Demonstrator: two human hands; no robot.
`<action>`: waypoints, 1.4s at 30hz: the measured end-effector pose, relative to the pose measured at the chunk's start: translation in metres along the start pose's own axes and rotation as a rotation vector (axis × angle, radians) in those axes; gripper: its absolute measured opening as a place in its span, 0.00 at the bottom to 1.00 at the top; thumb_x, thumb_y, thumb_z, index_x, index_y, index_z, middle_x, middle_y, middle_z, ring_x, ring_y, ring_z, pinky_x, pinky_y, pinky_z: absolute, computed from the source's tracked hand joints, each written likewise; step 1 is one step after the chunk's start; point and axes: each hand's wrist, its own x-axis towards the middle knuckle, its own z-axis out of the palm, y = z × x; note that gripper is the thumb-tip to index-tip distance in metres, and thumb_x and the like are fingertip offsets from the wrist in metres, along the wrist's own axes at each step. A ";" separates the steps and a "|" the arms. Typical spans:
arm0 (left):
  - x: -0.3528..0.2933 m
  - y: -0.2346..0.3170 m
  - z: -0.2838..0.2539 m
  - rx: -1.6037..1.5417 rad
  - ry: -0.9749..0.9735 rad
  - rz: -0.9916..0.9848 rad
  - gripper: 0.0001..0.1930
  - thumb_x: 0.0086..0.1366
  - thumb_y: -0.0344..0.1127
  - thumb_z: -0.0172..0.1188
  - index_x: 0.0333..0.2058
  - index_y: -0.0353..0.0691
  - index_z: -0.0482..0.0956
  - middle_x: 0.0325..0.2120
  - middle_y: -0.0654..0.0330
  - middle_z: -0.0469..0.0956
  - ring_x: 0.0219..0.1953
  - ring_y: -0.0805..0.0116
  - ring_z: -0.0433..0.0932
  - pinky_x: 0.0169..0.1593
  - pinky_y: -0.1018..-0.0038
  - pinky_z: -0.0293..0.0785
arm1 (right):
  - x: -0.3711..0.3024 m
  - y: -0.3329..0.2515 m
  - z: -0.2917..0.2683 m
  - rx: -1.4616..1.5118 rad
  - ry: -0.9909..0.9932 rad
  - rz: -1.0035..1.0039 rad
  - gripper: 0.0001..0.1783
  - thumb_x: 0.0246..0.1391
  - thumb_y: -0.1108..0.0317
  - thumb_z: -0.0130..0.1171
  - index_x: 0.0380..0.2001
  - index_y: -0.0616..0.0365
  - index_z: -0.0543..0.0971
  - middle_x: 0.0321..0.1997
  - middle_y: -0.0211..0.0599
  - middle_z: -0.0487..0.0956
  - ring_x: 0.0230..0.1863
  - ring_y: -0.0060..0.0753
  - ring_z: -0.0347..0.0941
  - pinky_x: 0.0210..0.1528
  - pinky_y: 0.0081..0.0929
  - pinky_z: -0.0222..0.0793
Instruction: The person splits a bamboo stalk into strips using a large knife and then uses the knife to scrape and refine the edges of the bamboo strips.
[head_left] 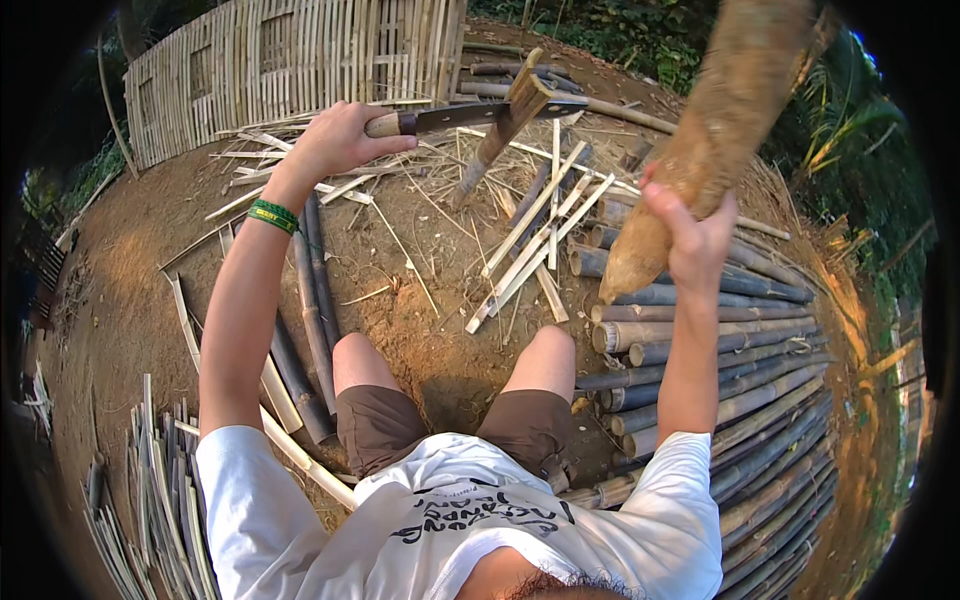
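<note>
My left hand (338, 140) is closed round the wooden handle of a machete (455, 117), its arm stretched forward with a green band at the wrist. The dark blade runs to the right and crosses the upper end of a bamboo piece (494, 143), which stands tilted on the ground; that end looks split around the blade. On the right, my right hand (692, 228) grips a thick wooden log (725, 115) near its narrower, rounded end. The log is raised, slants up to the picture's top edge and is slightly blurred. Its far end is out of view.
Bamboo poles (725, 330) are stacked along my right. Pale split strips (540, 250) lie scattered ahead, and a bundle of thin strips (160, 500) lies at my lower left. Dark poles (315, 280) rest by my left knee. A slatted bamboo fence (290, 70) stands behind.
</note>
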 end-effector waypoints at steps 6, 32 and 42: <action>0.025 0.007 0.027 -0.069 -0.008 -0.019 0.30 0.60 0.63 0.67 0.31 0.35 0.84 0.18 0.53 0.78 0.23 0.55 0.78 0.33 0.60 0.73 | -0.035 0.010 0.008 -0.022 0.253 -0.086 0.18 0.46 0.70 0.70 0.41 0.65 0.79 0.38 0.40 0.83 0.37 0.30 0.79 0.43 0.31 0.75; 0.039 -0.006 0.087 0.057 -0.140 -0.075 0.35 0.60 0.71 0.61 0.32 0.37 0.83 0.26 0.45 0.82 0.33 0.44 0.82 0.41 0.53 0.76 | -0.159 0.193 0.039 -0.453 -0.046 0.472 0.29 0.37 0.61 0.71 0.44 0.64 0.79 0.39 0.45 0.84 0.37 0.41 0.81 0.43 0.36 0.76; 0.043 -0.024 0.091 0.039 -0.093 -0.143 0.37 0.59 0.74 0.60 0.32 0.36 0.84 0.26 0.47 0.82 0.35 0.47 0.82 0.42 0.55 0.77 | 0.026 0.013 -0.010 0.016 0.310 -0.398 0.26 0.46 0.73 0.67 0.49 0.71 0.72 0.36 0.47 0.80 0.36 0.39 0.80 0.44 0.33 0.78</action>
